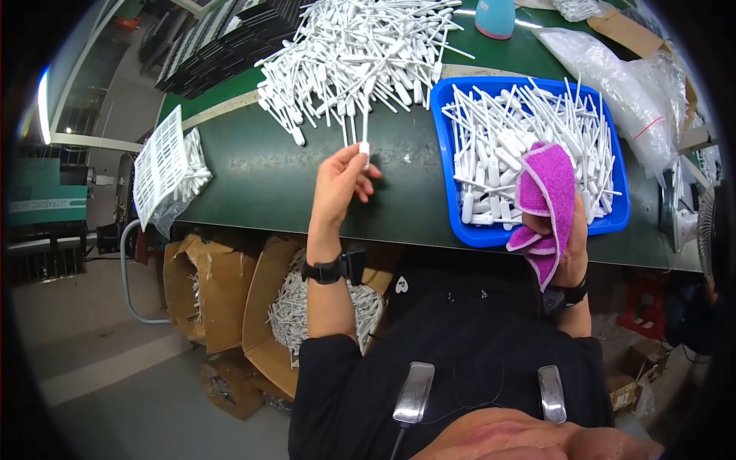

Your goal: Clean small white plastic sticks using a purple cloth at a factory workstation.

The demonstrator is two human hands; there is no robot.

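My left hand is over the green table, thumb and fingers pinched on the wide end of a white plastic stick. The thin end of that stick points away from me, toward a large heap of similar white sticks. A purple cloth with a pale edge is bunched in my right hand, its fingers mostly hidden by the fabric. This hand is at the near side of a blue plastic tray, which is filled with more white sticks.
Stacked black trays stand at the far left. A printed sheet leans against a clear bag of white pieces. Cardboard boxes sit below the table's left edge. Plastic bags and a fan are at the right.
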